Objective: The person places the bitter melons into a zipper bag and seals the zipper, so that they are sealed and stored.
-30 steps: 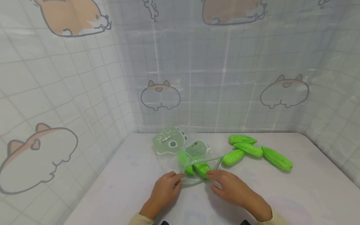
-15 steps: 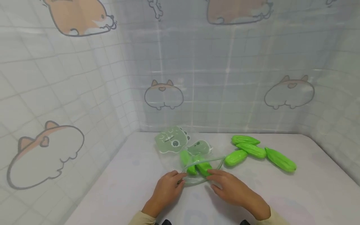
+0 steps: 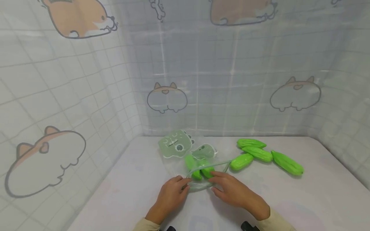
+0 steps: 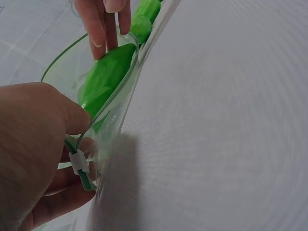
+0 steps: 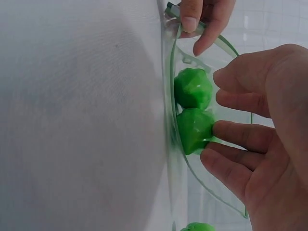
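Zip bag (image 3: 203,152), pinched by left hand (image 3: 172,194); green gourds (image 5: 194,89) inside, touched by unclenched right hand (image 3: 232,191), now farther left.

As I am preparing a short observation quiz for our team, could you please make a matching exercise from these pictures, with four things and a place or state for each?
Things
1. Left hand
2. Right hand
3. Slider
4. Loose green vegetables

Places or states
A. White, near one end of the clear bag's green-edged opening
B. On the table, to the bag's right in the head view
C. Fingertips at a bagged vegetable
D. Holding a corner of the bag's opening

Pairs: 1-D, 2-C, 3-A, 4-B
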A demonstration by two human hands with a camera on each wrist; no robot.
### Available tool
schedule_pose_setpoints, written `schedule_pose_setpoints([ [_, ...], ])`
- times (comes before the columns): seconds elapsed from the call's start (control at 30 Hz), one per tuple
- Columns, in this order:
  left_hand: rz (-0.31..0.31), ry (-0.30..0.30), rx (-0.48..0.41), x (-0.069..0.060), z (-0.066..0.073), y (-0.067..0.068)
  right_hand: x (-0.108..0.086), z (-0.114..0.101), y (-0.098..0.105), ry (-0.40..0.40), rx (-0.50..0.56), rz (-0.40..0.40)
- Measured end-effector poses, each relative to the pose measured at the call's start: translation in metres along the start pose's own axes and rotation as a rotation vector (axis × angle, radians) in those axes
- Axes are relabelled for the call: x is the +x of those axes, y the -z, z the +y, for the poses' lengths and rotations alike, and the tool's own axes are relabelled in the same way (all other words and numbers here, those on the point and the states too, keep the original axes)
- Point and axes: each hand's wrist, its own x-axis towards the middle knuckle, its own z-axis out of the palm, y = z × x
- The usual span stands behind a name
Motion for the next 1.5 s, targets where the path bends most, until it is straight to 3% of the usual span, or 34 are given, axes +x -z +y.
schedule_pose_setpoints([
  [0.63,0.013,0.002,0.018,0.000,0.000,-0.001,0.010,0.002,-0.007,-0.003,-0.038,0.019],
  [1.07,-0.036,0.036,0.002,0.001,0.000,0.000,0.016,0.002,-0.009,-0.009,-0.032,0.001],
  [1.5,-0.049,0.033,0.001,0.003,0.002,0.004,0.020,0.000,-0.010,-0.011,-0.031,-0.002],
])
